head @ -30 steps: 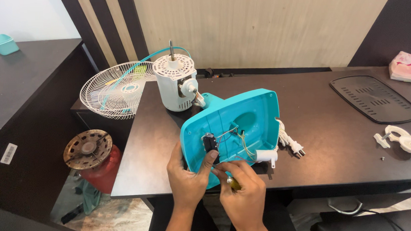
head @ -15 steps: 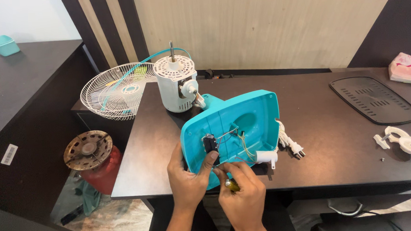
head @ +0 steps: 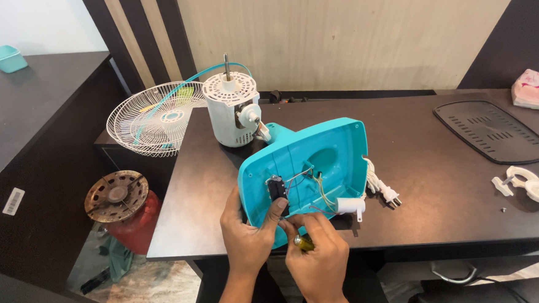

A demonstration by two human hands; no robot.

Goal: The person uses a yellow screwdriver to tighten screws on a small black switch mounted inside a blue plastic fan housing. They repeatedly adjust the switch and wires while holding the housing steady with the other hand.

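A teal plastic fan base point(head: 337, 148) lies tilted on the dark table point(head: 431, 180), its hollow underside facing me, with thin wires and a black switch block point(head: 277, 188) inside. My left hand point(head: 247, 235) grips the base's lower left edge, thumb pressed by the switch block. My right hand point(head: 318, 259) is closed around a small tool with a yellow-green handle point(head: 304, 242), its tip hidden at the base's lower rim. A white cylindrical part point(head: 350, 205) lies just right of my fingers. The white fan motor point(head: 232, 110) stands behind the base.
A white wire fan guard point(head: 151, 118) leans off the table's left end. A white cord with plug point(head: 382, 188) lies right of the base. A black vented panel point(head: 493, 130) and white plastic pieces point(head: 529, 187) sit at the right. A red gas cylinder point(head: 122, 208) stands below left.
My right hand has shifted slightly at the base's lower rim. The left hand and the base stay where they were.
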